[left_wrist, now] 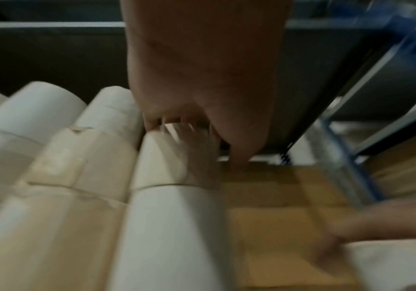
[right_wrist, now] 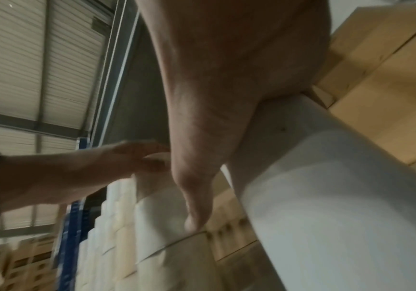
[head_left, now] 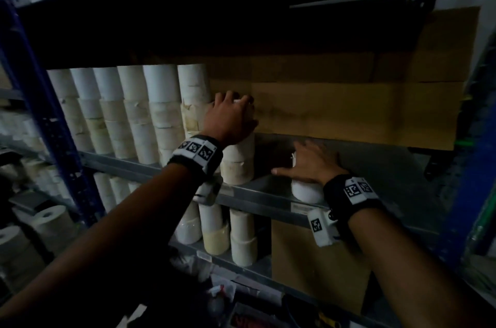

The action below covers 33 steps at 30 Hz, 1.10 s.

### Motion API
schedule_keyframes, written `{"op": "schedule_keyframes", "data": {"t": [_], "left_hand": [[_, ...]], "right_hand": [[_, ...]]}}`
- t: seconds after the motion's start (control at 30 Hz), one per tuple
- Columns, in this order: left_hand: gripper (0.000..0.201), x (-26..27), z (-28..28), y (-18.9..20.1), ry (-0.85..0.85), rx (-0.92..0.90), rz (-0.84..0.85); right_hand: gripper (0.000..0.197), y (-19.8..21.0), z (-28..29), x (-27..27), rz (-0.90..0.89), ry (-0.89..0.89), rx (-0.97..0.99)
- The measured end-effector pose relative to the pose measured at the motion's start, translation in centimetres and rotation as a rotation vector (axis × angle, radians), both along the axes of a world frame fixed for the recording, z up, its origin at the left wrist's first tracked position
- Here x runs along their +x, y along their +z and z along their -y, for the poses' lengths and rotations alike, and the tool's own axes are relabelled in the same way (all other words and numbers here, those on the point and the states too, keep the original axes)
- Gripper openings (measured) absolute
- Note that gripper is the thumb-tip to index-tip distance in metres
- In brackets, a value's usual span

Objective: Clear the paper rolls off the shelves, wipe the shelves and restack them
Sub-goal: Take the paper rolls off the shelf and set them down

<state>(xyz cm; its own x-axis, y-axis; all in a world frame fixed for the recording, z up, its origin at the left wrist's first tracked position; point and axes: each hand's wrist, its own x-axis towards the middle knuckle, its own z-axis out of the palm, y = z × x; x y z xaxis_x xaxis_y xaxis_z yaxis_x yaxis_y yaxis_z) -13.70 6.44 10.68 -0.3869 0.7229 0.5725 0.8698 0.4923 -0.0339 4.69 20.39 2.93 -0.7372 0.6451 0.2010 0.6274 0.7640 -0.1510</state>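
Note:
Stacks of white and cream paper rolls (head_left: 134,112) fill the left of the grey metal shelf (head_left: 268,190). My left hand (head_left: 230,118) reaches over the rightmost stack (head_left: 239,164). Its fingers (left_wrist: 177,126) curl over the top roll (left_wrist: 177,157), and its thumb lies down the right side. To the right, a single white roll (head_left: 306,192) stands near the shelf's front edge. My right hand (head_left: 311,164) rests palm-down on that roll (right_wrist: 326,196), with the thumb (right_wrist: 197,216) stretched out free to the left. The right hand's fingers are hidden behind the roll.
Cardboard boxes (head_left: 349,107) line the back of the shelf behind both hands. The shelf below holds more rolls (head_left: 214,228) and another cardboard box (head_left: 308,260). A blue upright (head_left: 40,86) stands at the left, with loose rolls (head_left: 48,220) beyond it. The room is dim.

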Motion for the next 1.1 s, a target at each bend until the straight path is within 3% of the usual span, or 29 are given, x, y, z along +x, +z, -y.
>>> {"op": "schedule_keyframes", "data": {"t": [0.17,0.37,0.53,0.63,0.8,0.93,1.1], "left_hand": [[0.077,-2.3,-1.6,1.9,0.051,-0.173,0.068],[0.084,-2.4,-2.7,4.5,0.040,-0.348,0.153],[0.094,-1.6,-1.7,4.9,0.033,-0.388,0.171],[0.091,-0.1,0.1,4.2,-0.015,-0.295,0.092],[0.092,3.5,4.9,1.0,-0.099,-0.041,-0.113],[0.088,6.1,10.5,-3.4,-0.174,0.021,-0.032],[0.093,7.1,18.8,-13.3,-0.065,-0.091,0.173]], "right_hand": [[0.082,-0.4,-0.3,-0.4,0.049,-0.049,0.070],[0.079,0.1,0.2,0.0,0.097,-0.024,0.069],[0.075,0.9,-0.3,1.9,0.071,0.065,-0.005],[0.069,0.9,0.1,2.6,0.010,0.082,-0.020],[0.059,-0.2,1.9,3.9,-0.176,0.051,0.026],[0.057,-2.1,5.5,5.1,-0.310,0.102,0.078],[0.055,-7.2,12.9,4.7,-0.413,0.235,0.063]]}}
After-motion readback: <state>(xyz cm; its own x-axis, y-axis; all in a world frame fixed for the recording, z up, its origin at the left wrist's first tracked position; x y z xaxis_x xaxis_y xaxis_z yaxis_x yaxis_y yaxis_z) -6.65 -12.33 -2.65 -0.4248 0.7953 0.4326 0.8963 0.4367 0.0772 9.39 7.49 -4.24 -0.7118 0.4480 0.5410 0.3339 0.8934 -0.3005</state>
